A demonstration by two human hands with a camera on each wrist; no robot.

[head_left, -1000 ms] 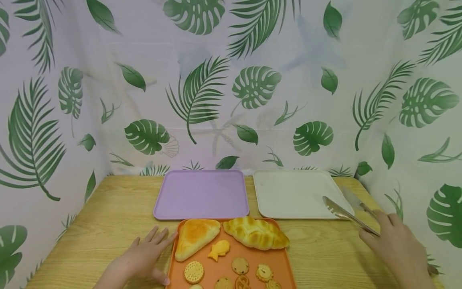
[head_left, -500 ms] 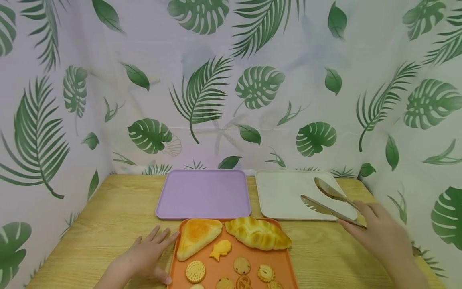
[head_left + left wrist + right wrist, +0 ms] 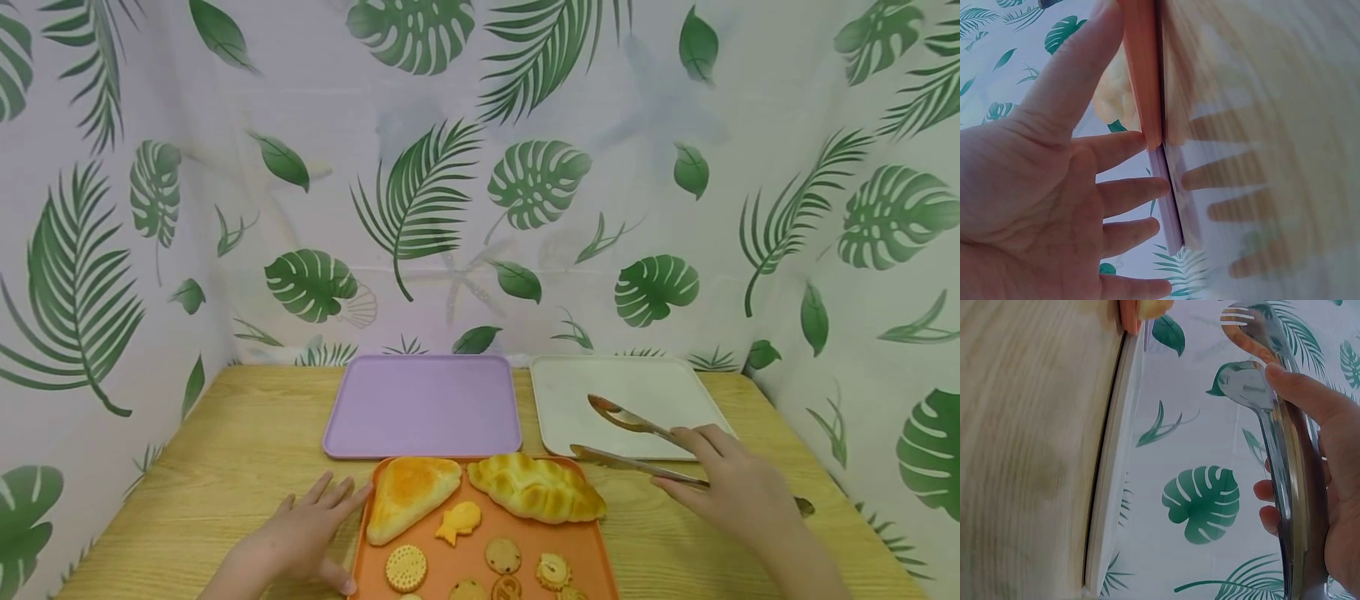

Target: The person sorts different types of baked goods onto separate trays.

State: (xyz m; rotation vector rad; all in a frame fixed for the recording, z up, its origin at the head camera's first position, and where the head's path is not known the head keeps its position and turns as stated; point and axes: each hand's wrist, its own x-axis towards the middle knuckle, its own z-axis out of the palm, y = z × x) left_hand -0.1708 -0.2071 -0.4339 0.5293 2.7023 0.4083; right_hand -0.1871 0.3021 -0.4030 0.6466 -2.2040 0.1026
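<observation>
1. Right hand (image 3: 738, 485) grips the metal tongs (image 3: 1300, 506), tips parted; likely stiff, slick, best held mid-arm.
2. Left hand (image 3: 306, 531), fingers spread, touches the orange tray (image 3: 450, 558) at nine o'clock.
3. Plaited bread (image 3: 536, 490), tray's one o'clock: probably light, soft; squeeze its middle gently.

My feed gives me a plain orange tray (image 3: 453, 562). On it I see a triangular bread (image 3: 412, 492), golden-orange with cream edges, a yellow braided bread (image 3: 532, 487) patched with brown, a yellow fish-shaped biscuit (image 3: 459, 521), and a pale-yellow round biscuit (image 3: 407, 569) patterned with dots. Behind it I pick out a lilac tray (image 3: 422, 408), an off-white tray (image 3: 562, 392) and a white backdrop (image 3: 315, 208) printed with green leaves; near its back right corner, silver tongs (image 3: 1297, 506).
</observation>
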